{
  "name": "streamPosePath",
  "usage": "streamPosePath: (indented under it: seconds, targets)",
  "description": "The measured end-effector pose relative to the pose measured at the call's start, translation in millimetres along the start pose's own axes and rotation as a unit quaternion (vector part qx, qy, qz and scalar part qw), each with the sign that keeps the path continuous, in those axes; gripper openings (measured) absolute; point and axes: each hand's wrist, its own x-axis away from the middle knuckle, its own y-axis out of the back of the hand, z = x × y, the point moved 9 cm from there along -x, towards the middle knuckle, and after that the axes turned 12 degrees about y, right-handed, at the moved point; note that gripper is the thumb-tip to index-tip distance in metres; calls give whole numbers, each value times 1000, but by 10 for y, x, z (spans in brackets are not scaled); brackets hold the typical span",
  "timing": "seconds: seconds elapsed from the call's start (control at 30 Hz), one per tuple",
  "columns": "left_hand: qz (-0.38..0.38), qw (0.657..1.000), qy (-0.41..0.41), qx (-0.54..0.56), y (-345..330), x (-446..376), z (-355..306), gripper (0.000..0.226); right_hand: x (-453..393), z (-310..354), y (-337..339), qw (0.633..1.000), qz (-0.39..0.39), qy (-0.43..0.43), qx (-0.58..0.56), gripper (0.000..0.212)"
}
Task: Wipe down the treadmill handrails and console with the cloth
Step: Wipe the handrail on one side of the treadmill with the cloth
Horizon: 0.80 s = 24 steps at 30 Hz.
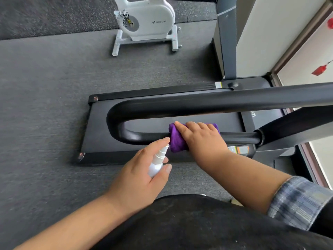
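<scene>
Nearest the camera is the person's dark-clothed torso, with both bare forearms reaching forward from it and a rolled blue-grey plaid sleeve at the right elbow.

The left hand holds a small white spray bottle. Its fingers are curled round the bottle body, the thumb lies along the right side, and the index finger reaches up beside the nozzle, which points toward the cloth just ahead.

A little farther on, the right hand presses down on a purple cloth that is wrapped around the near bar of the black handrail. The fingers lie close together and bend over the top of the cloth and the bar, gripping both; the cloth shows at the left of the hand and past the fingertips at the far side. The bottle's nozzle is just beside the cloth's near left edge; whether they touch cannot be told.

The handrail is a padded black tube that runs from the right, curves in a U at the left and comes back along the near side, where it enters a thicker black joint to the right of the hand. Below it lies the black treadmill deck on grey carpeted floor.

Farther off, a grey upright post of the treadmill rises at the right, next to a pale wall. A white exercise bike stands on the floor at the far centre, well apart from the treadmill. The console is not in view.
</scene>
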Motion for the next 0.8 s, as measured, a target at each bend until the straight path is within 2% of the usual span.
streamPosePath:
  seconds: [0.43, 0.63, 0.8]
  targets:
    - [24, 1000, -14, 11, -473, -142, -587, 54, 815, -1224, -157, 994, -39, -77, -70, 80]
    - [42, 999, -5, 0, -596, -118, -708, 54, 753, -1144, -172, 994, -64, -60, -64, 72]
    - [26, 999, 32, 12, -475, 13, -567, 54, 406, -750, -95, 996, -60, -3, -69, 73]
